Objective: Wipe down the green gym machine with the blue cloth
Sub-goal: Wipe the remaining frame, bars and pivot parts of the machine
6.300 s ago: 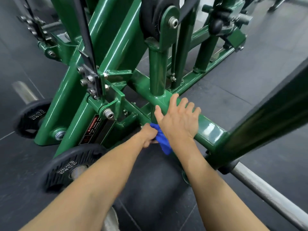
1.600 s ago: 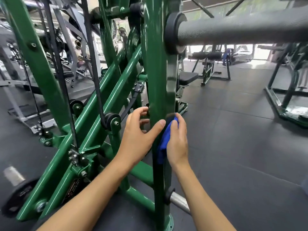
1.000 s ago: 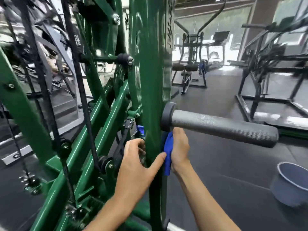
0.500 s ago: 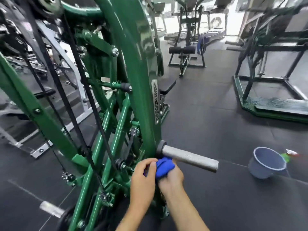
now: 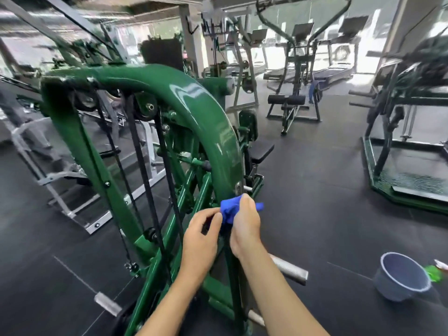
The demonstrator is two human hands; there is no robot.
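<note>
The green gym machine fills the left and middle of the head view, its thick curved upper tube arching down toward me. My right hand grips the bunched blue cloth against the lower end of that curved tube. My left hand is just left of it, fingers curled, fingertips at the cloth's edge beside the upright. Black belts and pulleys hang inside the frame to the left of both hands.
A grey weight peg sticks out right of my right arm. A blue-grey bucket stands on the black rubber floor at lower right, with a green object beside it. Other gym machines stand behind and to the right.
Both hands and the cloth climbed from the base tube up the upright, past the grey peg, to the foot of the curved tube. My view rose and now shows the arch's top.
</note>
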